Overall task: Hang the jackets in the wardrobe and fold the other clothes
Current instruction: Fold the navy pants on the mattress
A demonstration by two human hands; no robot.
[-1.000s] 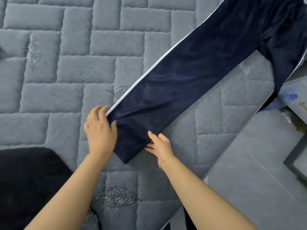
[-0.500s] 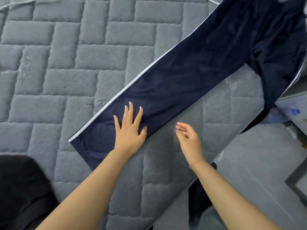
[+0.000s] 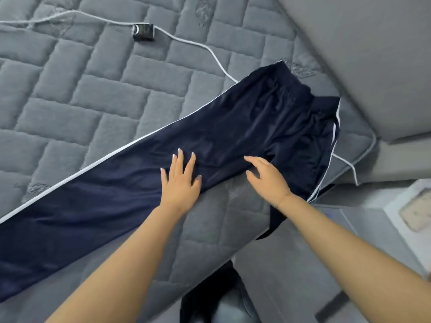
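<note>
Navy track trousers with a white side stripe lie stretched diagonally across the grey quilted mattress, waistband at the upper right, legs running off the lower left. My left hand rests flat on the thigh area with fingers spread. My right hand lies open at the crotch edge of the trousers, fingers pointing left, holding nothing. Part of the second leg hangs over the bed's right edge.
A white cable with a small black box runs across the mattress top. A grey padded headboard fills the upper right. A white bedside unit stands at the right. Dark fabric lies on the floor below.
Both hands have slid along the trouser leg from the hem toward the waistband. The view has shifted right, bringing the waistband, cable and headboard into sight.
</note>
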